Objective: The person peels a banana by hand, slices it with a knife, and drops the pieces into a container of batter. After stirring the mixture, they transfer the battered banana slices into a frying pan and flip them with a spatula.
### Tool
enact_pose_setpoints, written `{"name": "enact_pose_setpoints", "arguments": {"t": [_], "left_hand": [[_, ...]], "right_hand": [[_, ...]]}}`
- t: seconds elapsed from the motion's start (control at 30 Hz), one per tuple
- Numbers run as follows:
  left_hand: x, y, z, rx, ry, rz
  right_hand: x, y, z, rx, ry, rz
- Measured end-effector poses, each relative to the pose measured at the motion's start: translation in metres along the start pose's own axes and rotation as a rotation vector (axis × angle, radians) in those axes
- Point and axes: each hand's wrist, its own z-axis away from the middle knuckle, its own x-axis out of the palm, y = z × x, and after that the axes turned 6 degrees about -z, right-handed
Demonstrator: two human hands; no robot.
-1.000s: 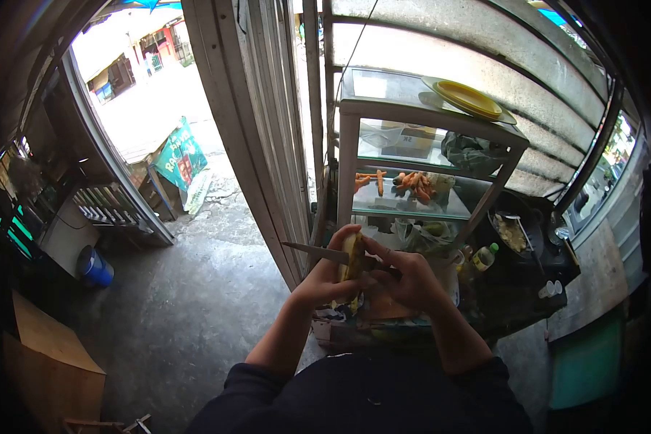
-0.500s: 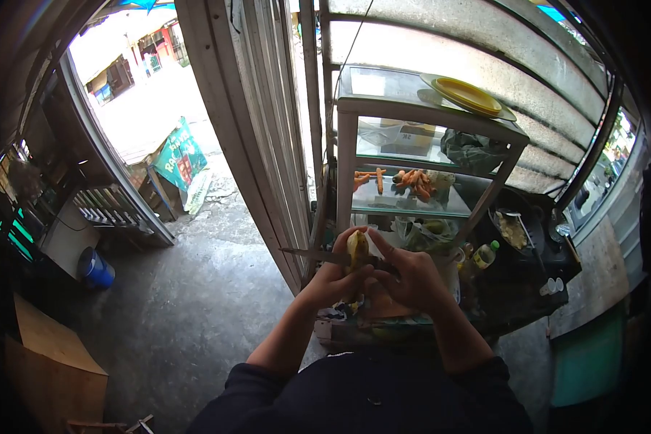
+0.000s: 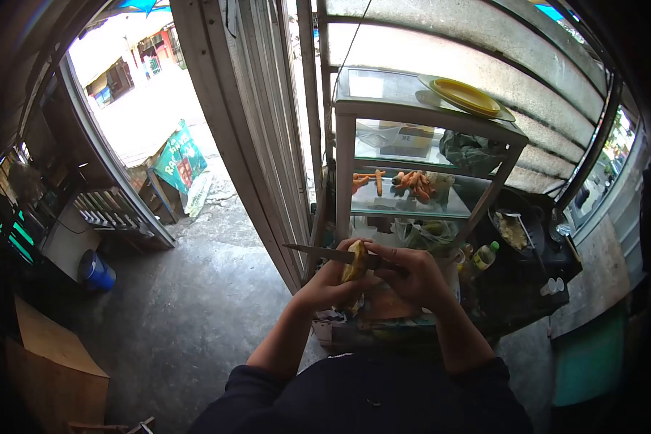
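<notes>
My left hand (image 3: 327,288) is closed around a yellow banana (image 3: 356,262) with dark patches, held upright over the counter. In my right hand (image 3: 414,276) is a knife (image 3: 324,252), gripped by its dark handle. Its blade points left and passes across the banana on the near side of my left fingers. Both hands are close together, the right fingertips right beside the fruit. Below them, an orange-brown board (image 3: 387,304) shows partly between my wrists.
A glass display case (image 3: 430,119) stands ahead, with orange food pieces (image 3: 414,184) on a shelf and yellow plates (image 3: 468,97) on top. To the right are a bottle (image 3: 484,254), a pan of food (image 3: 511,230) and small white cups (image 3: 552,286). A blue bucket (image 3: 96,270) sits on the floor at left.
My right index finger has come down from the banana's top towards the knife. Both hands have dropped slightly, and the blade now slants up more to the left.
</notes>
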Motion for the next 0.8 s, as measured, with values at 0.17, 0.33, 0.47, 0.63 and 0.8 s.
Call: {"name": "enact_pose_setpoints", "arguments": {"t": [0.17,0.33,0.47,0.63,0.8], "left_hand": [[-0.011,0.013,0.009,-0.14,-0.123,-0.038],[-0.014,0.008,0.011,-0.175,-0.145,0.0],[-0.016,0.002,0.013,-0.254,-0.106,0.038],[-0.017,0.003,0.016,-0.319,-0.16,0.109],[-0.016,-0.023,0.02,-0.261,-0.255,0.115]], "right_hand": [[-0.009,-0.008,-0.002,0.099,-0.071,-0.249],[-0.001,0.016,0.0,-0.123,-0.188,-0.189],[0.002,0.009,-0.001,0.049,-0.175,-0.28],[0.005,0.018,-0.003,-0.033,-0.201,-0.302],[0.006,0.03,-0.006,0.002,-0.098,-0.319]]}}
